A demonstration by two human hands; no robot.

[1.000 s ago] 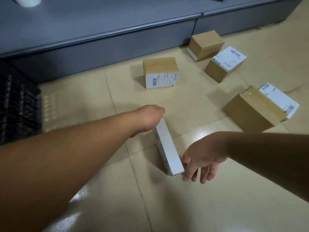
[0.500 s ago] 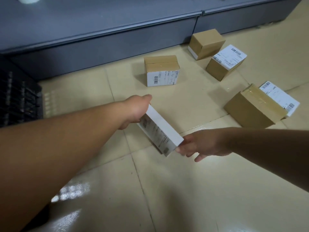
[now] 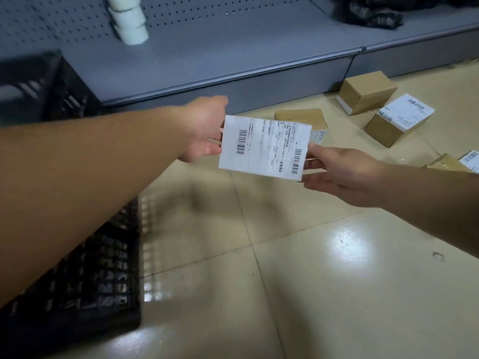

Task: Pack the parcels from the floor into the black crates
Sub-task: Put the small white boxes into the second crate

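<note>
Above floor, both hands [image 3: 204, 130] grip parcel [image 3: 264, 147]

- Glossy beige floor tiles [image 3: 324, 268], mirror-bright under the light.
- Matt brown cardboard boxes [image 3: 365, 90], one with a white paper label [image 3: 407, 111].
- Smooth white parcel [image 3: 264, 147], printed paper face.
- Black plastic crate [image 3: 98, 281], lattice-walled.
- Matt grey shelf [image 3: 233, 47], perforated back panel.

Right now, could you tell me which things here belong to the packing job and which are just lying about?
Job:
- white parcel, held by left hand and right hand
- brown parcels on the floor
- black crates

Lying about:
- white rolls on the grey shelf
- black bag
</note>
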